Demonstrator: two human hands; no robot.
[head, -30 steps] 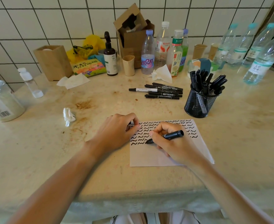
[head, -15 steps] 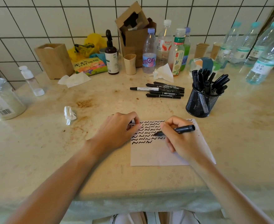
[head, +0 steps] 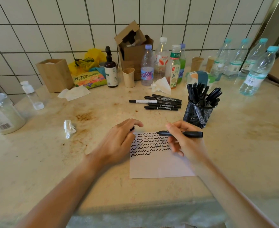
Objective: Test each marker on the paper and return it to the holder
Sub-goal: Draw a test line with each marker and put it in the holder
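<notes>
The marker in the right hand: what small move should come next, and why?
Probably bring the two hands together and cap it. The right hand holds the marker level above the paper, its tip bare and pointing at the left hand, which holds a small dark piece, likely the cap. Capped, it can go into the mesh holder.

The paper lies near on the surface. The holder, with markers in it, stands far right of it; loose markers lie left of the holder, bottles behind.
</notes>
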